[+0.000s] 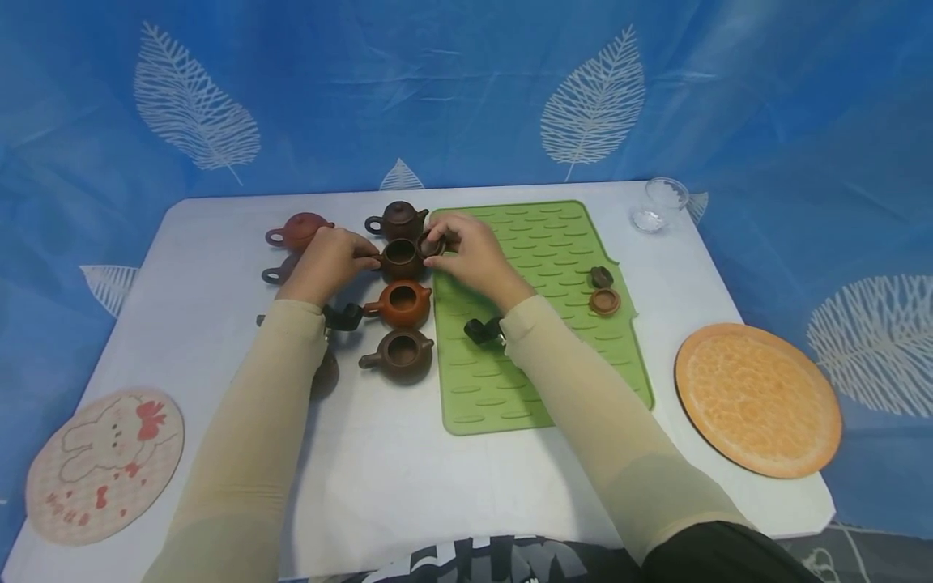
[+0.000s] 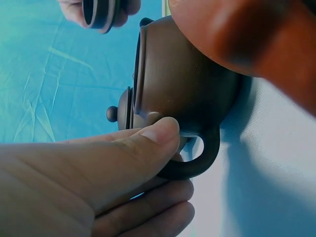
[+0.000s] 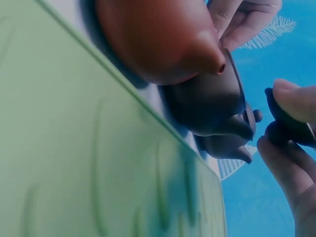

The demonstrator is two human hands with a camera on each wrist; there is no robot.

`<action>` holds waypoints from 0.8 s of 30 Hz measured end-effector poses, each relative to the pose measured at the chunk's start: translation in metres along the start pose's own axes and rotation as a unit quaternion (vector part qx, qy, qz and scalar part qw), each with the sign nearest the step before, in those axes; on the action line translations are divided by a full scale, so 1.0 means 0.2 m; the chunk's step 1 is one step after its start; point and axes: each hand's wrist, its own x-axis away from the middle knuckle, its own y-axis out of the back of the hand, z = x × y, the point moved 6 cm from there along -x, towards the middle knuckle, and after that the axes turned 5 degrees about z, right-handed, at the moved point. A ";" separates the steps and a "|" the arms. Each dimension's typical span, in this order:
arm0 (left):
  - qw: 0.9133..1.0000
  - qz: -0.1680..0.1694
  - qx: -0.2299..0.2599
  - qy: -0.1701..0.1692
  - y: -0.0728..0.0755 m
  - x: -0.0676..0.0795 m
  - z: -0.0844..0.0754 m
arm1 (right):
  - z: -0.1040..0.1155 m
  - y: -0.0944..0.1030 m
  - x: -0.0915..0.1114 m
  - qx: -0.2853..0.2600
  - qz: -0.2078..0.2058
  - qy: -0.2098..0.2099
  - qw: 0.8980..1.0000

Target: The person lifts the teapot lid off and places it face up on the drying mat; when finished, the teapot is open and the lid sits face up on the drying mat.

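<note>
My left hand [image 1: 328,265] pinches the handle of a dark brown lidless teapot [image 1: 402,263] between thumb and fingers. Just right of its mouth, my right hand [image 1: 477,257] holds a small dark lid [image 3: 288,118], tilted on edge and apart from the pot. Behind stands a dark teapot [image 1: 400,220] with its lid on. In front are an orange lidless teapot [image 1: 417,306] and a brown lidless teapot [image 1: 405,371]. Two loose lids, one dark [image 1: 601,277] and one reddish brown [image 1: 604,302], lie on the green mat [image 1: 503,397].
By the left hand stands a reddish teapot [image 1: 299,232]; other dark teapots are partly hidden by the left arm. A pink rabbit mat [image 1: 95,445] lies front left, an orange round mat [image 1: 758,401] on the right. Clear glass dishes [image 1: 666,193] stand at the back right corner.
</note>
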 end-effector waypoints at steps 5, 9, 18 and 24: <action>1.000 0.003 0.004 0.002 0.00 0.00 0.00 | -0.03 0.00 0.04 -0.003 0.000 -0.012 1.000; 1.000 0.001 0.005 0.002 0.00 0.01 -0.01 | -0.05 0.01 0.07 -0.014 -0.004 -0.013 1.000; 1.000 0.002 0.003 -0.005 0.00 0.02 -0.02 | -0.09 0.04 0.13 -0.048 -0.027 -0.030 0.998; 1.000 -0.004 0.001 -0.009 0.00 0.02 -0.01 | -0.12 0.08 0.19 -0.069 -0.055 -0.039 0.995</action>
